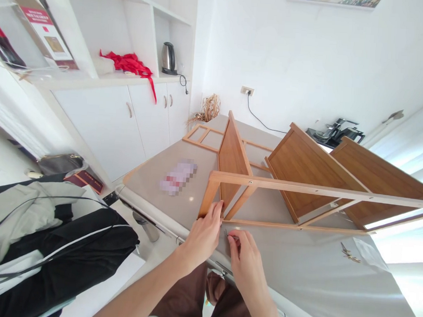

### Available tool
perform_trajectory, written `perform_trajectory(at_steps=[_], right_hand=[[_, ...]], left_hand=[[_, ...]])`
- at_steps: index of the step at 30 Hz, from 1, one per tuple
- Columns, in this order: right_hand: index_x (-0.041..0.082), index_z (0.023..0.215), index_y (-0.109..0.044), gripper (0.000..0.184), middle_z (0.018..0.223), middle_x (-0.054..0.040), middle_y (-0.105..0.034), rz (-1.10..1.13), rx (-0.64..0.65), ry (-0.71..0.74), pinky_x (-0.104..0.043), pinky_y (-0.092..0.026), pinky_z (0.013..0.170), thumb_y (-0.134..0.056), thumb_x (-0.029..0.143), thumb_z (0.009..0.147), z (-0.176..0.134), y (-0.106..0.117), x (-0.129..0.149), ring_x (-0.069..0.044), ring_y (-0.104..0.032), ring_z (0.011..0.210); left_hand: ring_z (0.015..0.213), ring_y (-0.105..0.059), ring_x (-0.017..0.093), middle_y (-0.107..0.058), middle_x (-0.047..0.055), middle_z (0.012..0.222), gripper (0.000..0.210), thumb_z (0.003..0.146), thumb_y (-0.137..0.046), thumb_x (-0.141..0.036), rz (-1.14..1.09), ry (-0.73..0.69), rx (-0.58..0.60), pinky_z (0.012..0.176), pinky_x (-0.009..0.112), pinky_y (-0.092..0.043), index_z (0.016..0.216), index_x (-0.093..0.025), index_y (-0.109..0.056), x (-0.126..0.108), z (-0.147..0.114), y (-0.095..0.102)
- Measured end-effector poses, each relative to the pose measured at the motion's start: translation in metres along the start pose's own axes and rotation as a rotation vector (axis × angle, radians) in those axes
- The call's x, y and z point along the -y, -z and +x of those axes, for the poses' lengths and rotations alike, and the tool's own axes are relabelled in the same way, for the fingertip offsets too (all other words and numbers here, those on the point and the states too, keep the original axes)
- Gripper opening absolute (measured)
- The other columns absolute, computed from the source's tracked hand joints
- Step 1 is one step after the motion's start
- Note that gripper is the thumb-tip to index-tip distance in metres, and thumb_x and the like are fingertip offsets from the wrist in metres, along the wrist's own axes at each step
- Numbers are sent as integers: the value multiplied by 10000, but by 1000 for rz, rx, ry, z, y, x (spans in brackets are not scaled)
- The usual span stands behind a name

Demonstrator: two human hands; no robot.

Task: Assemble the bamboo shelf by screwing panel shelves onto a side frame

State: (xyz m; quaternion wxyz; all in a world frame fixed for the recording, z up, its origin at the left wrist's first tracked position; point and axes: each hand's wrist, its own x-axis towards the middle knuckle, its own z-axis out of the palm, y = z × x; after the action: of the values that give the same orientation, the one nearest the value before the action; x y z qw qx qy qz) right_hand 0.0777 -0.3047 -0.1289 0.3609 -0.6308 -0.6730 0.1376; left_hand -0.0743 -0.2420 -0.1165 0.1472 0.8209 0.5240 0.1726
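While the left hand (205, 231) grips the wooden shelf unit's (316, 166) end near the worktop's (298, 266) front edge, the right hand (246, 258) pinches a thin metal piece (226, 233); the unit lies sideways, long axis running rightward, room opening along its near side.

Grey tabletop (298, 266): wooden rack (316, 166), on side; pixelated item (177, 178), toward left edge; metal fasteners (350, 256), clear bag (371, 253), near right edge.

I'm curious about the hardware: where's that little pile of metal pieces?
In the head view, the metal pieces lie on the table, right of the right hand, beside the clear plastic bag.
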Motion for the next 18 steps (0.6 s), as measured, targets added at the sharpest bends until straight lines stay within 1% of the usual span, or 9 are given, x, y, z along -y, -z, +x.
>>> perform_trajectory(at_steps=[4, 6, 9, 14, 16, 18], right_hand=[[226, 947, -656, 181, 890, -32, -653, 41, 108, -12, -313, -499, 754, -479, 228, 984, 7, -3, 6, -183, -613, 794], [229, 912, -673, 169, 871, -23, -664, 68, 133, -33, -296, -492, 730, -512, 229, 961, 10, -3, 9, -172, -609, 758], [231, 882, -692, 155, 833, -15, -677, 84, 110, -54, -279, -484, 682, -547, 251, 931, 12, 0, 11, -159, -596, 689], [223, 856, -687, 92, 726, 8, -641, 6, -1, -54, -269, -481, 638, -595, 222, 846, 10, 13, 6, -152, -573, 621], [224, 872, -685, 98, 741, 5, -640, -34, 6, -36, -271, -489, 638, -587, 228, 866, 10, 17, 4, -151, -577, 620], [222, 917, -681, 157, 812, -20, -657, -61, 48, 12, -283, -506, 669, -527, 246, 937, 10, 17, 3, -162, -609, 675]], left_hand=[[952, -741, 242, -457, 171, 1500, 555, 1004, -390, -149, 20, 1, 11, 734, 343, -564, 1514, -191, -175, 0, 0, 1], [928, -743, 247, -452, 177, 1505, 553, 1006, -389, -164, 32, -4, 9, 725, 355, -565, 1516, -180, -177, 1, 1, 1], [913, -741, 252, -444, 177, 1518, 549, 1007, -376, -173, 42, -4, 2, 719, 362, -565, 1521, -172, -181, 1, 1, 0], [897, -739, 245, -434, 181, 1533, 571, 1001, -368, -158, 35, 11, 9, 732, 359, -566, 1536, -172, -169, 0, 0, -1], [914, -738, 248, -431, 190, 1530, 580, 999, -371, -155, 28, 10, 17, 747, 363, -568, 1541, -168, -162, 0, 0, 0], [957, -734, 259, -425, 200, 1527, 599, 997, -380, -155, 20, 5, 20, 761, 366, -570, 1548, -168, -145, 0, -1, 0]])
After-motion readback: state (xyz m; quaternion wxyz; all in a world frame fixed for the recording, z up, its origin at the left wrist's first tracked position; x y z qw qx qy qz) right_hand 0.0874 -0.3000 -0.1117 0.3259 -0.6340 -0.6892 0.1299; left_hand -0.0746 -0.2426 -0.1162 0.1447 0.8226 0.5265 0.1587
